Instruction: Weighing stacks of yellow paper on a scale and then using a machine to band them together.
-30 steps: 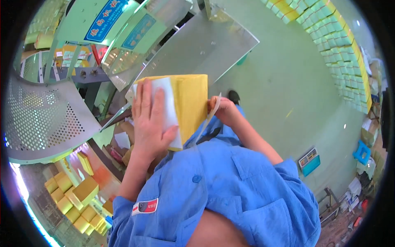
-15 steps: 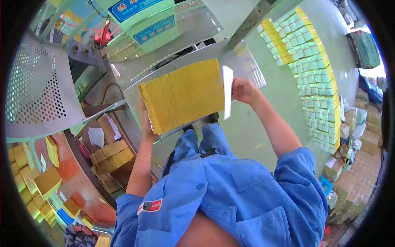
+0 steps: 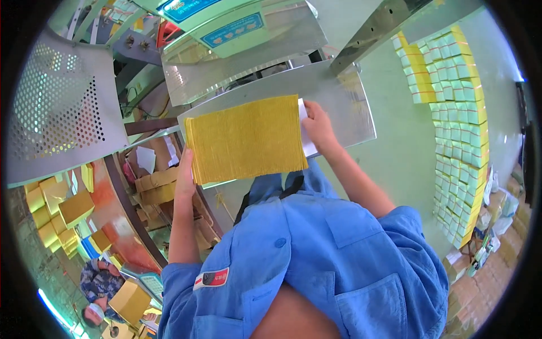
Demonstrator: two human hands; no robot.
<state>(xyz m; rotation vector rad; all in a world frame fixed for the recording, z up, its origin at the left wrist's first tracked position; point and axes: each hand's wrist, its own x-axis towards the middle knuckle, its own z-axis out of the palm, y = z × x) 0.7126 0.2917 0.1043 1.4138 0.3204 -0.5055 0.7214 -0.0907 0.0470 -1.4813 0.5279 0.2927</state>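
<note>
Stack of thin yellow sheets [image 3: 245,138], one, roughly rectangular, finely ridged on the upward side, set lengthwise between two bare hands, over the near part of a grey metal table [image 3: 353,110]; whether resting on it or held just above, cannot tell. Left hand [image 3: 185,172], against the left end of the stack, fingers mostly hidden behind; how far closed, cannot tell. Right hand [image 3: 319,129], with bent fingers gripping a white card [image 3: 308,145], just beside the right end of the stack. Blue work shirt [image 3: 299,237], on the wearer, with a red-and-white patch [image 3: 212,278]. Beyond the stack, a transparent panel [image 3: 176,76] and a blue label [image 3: 231,31]. To the left, a perforated metal sheet [image 3: 56,113]; below it, yellow blocks [image 3: 76,209] and, nearer the stack, cardboard [image 3: 155,186]. At lower left, another person in a dark patterned shirt [image 3: 99,281], beside a yellow box [image 3: 130,300]. To the right, on a pale green floor [image 3: 389,147], rows of banded bundles [image 3: 454,130], pale above, yellow along the outer side.
</note>
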